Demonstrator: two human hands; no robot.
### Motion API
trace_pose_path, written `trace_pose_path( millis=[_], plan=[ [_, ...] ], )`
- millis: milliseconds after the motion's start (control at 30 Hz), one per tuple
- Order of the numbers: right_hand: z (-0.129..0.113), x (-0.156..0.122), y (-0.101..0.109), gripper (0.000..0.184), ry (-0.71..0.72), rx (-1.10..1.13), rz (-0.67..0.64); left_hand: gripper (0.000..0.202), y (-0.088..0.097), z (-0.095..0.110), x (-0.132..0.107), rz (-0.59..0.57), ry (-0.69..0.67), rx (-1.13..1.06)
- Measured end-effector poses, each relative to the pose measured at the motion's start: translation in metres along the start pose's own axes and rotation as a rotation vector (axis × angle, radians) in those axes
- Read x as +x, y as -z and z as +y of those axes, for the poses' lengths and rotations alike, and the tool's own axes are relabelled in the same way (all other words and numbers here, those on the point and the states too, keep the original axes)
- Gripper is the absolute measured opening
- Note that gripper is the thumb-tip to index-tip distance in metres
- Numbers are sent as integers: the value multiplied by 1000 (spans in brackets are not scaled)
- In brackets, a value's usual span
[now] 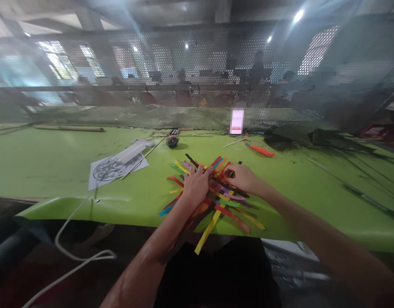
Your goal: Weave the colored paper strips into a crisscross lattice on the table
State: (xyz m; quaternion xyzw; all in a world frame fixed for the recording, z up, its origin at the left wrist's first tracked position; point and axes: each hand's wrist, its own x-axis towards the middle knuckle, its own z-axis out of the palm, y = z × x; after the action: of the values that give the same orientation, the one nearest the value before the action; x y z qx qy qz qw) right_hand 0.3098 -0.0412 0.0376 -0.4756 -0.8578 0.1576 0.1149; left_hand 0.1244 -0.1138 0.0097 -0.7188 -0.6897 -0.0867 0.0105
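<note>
A loose pile of coloured paper strips [227,205] in red, yellow, blue, purple, green and black lies on the green table [55,171] near its front edge. My left hand [196,184] rests flat on the middle of the pile, fingers stretched out and slightly apart. My right hand [243,177] sits at the pile's far right with its fingers curled together, pinching the end of a black strip [233,172]. Some strips hang over the table edge towards me.
A printed sheet with a circular drawing [115,168] and a folded white paper lie left of the pile. A dark round object [172,141], an orange-handled tool [261,150] and thin sticks lie further back. A perforated metal screen [197,77] closes the table's far side. White cable [75,252] hangs below left.
</note>
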Motion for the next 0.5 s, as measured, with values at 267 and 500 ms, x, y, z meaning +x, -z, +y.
trace_pose_path(
  millis=[267, 500],
  plan=[
    [-1, 1, 1, 13, -40, 190, 14, 60, 9, 5, -1, -61, -5, 37],
    [1, 2, 3, 14, -36, 250, -9, 58, 10, 5, -2, -47, -9, 31]
  ],
)
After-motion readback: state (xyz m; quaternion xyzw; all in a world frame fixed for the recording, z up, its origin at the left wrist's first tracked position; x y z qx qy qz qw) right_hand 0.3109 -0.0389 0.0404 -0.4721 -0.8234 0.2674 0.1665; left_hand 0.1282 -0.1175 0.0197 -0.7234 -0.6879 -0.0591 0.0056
